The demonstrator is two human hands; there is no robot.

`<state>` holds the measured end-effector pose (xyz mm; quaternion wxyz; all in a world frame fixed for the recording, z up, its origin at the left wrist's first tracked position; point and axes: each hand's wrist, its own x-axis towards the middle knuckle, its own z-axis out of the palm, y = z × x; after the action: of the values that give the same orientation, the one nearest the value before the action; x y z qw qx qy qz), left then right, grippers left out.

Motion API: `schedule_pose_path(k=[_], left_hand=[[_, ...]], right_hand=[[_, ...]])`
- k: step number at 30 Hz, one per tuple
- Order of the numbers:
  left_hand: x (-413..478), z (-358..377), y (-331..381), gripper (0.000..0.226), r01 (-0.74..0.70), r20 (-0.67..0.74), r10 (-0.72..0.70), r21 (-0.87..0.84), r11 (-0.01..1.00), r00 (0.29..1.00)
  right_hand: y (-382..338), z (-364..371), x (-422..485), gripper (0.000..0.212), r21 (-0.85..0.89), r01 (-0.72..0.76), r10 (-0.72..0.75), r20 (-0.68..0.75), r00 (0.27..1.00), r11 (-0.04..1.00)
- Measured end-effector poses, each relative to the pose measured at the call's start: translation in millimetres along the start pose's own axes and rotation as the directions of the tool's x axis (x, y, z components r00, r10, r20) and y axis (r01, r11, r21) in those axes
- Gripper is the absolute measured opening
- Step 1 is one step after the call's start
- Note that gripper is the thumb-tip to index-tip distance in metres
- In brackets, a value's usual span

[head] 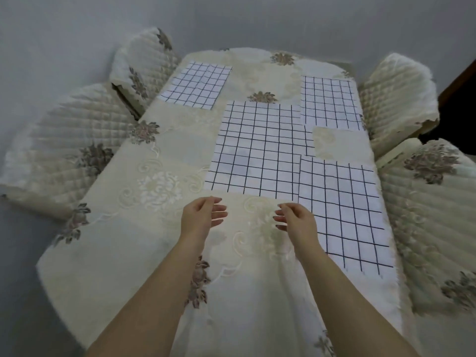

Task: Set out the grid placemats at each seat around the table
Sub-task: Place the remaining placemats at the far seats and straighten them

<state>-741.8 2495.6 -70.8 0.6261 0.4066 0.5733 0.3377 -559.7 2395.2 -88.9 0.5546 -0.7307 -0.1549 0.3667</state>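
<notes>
Fig.: cream embroidered tablecloth [159,181] w/ floral motifs, before me. Quilted left chair covers [64,150] [144,60]; matching right chair covers [396,96] [432,202]. Grey wall [231,19] far; dark door edge [461,81] far right.

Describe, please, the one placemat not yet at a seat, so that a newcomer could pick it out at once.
Find the long table under cream embroidered cloth, quilted chairs along both sides. The centre placemat lies in its middle, just beyond the left hand and right hand. Unlike the three edge mats, it sits beside no chair.
</notes>
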Motion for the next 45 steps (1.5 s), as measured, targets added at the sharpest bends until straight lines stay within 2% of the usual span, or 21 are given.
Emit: schedule_pose_path(k=[9,13,15,18,22,24,28,31,33,37,45], left_hand=[[48,-53,21,0.017,-0.055,0.192,0.027,0.140,0.989,0.981],[70,-55,24,0.014,-0.156,0.303,0.084,0.220,0.963,0.949],[84,-48,22,0.021,-0.245,0.350,0.137,0.286,0.926,0.927],[102,-37,19,0.039,-0.430,0.431,0.243,0.416,0.801,0.869],[121,-24,15,0.056,-0.674,0.604,0.318,0.568,0.472,0.731],[134,-15,14,0.064,-0.717,0.662,0.286,0.591,0.369,0.693],[156,-3,1,0.080,-0.710,0.688,0.180,0.667,0.224,0.703],[163,-1,-6,0.081,-0.698,0.682,0.156,0.679,0.226,0.714],[165,-2,-9,0.076,-0.708,0.681,0.195,0.671,0.222,0.706],[169,-9,-17,0.069,-0.716,0.661,0.279,0.664,0.214,0.697],[163,-17,-25,0.043,-0.737,0.652,0.359,0.648,0.192,0.667]], right_hand=[[0,60,-21,0.008,-0.094,0.053,-0.062,-0.097,0.993,0.994],[-7,71,-14,0.009,-0.244,0.128,-0.154,-0.091,0.984,0.961],[-12,75,-4,0.012,-0.290,0.139,-0.167,-0.072,0.983,0.947],[-13,80,19,0.022,-0.446,0.176,-0.203,-0.012,0.979,0.877],[-5,82,50,0.043,-0.607,0.207,-0.200,0.080,0.976,0.767],[0,82,65,0.055,-0.655,0.205,-0.173,0.114,0.978,0.728],[10,87,85,0.072,-0.725,0.241,-0.157,0.183,0.970,0.645],[13,93,89,0.077,-0.779,0.272,-0.163,0.218,0.962,0.565],[15,97,89,0.075,-0.801,0.271,-0.166,0.215,0.962,0.534],[17,106,85,0.064,-0.767,0.246,-0.210,0.148,0.967,0.593],[18,120,74,0.049,-0.749,0.267,-0.264,0.127,0.956,0.606]])
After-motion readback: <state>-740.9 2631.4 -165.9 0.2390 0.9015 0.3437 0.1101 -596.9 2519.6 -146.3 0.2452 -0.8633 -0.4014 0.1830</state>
